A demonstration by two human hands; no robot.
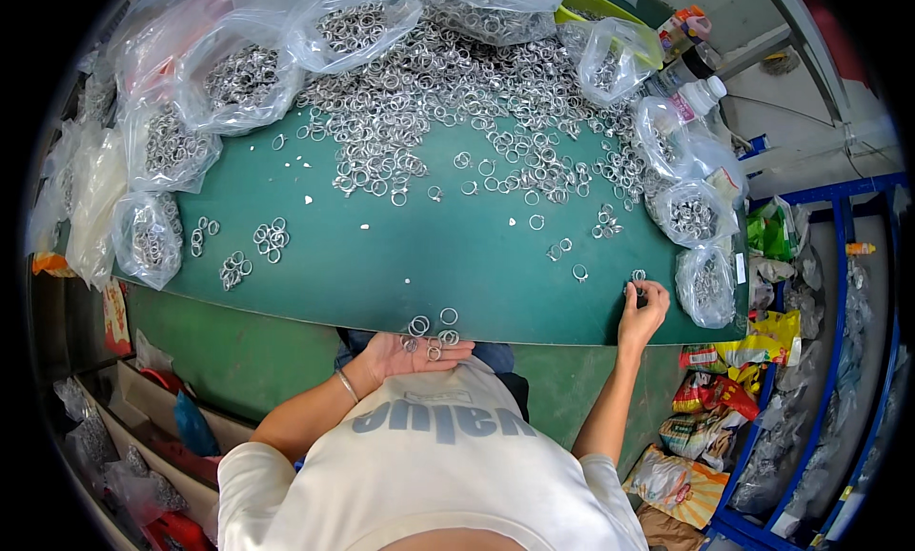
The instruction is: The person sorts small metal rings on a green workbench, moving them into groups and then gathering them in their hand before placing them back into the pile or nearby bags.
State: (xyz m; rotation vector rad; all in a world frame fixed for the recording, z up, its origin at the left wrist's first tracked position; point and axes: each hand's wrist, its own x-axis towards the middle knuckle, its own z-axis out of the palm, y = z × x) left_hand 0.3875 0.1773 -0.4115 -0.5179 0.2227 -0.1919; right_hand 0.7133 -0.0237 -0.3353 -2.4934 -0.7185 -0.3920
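Palm up, my left hand (pixel 391 358) lies at the near edge of the green table (pixel 457 236) with its fingers stretched flat. A few metal finger rings (pixel 435 352) rest on its fingers, while others (pixel 419 325) lie on the table edge beside them. At the right, near the table's edge, my right hand (pixel 646 313) pinches a silver-coloured ring (pixel 639 275) between thumb and fingertips; whether it holds more than one cannot be told. A few loose rings (pixel 579 273) lie to its left.
A broad heap of rings (pixel 419 103) covers the far table. Clear plastic bags of rings stand left (pixel 150 234) and right (pixel 706 289). Small ring clusters (pixel 272 238) lie front left. A blue shelf rack (pixel 839 265) with packets stands right; boxes (pixel 143 408) sit lower left.
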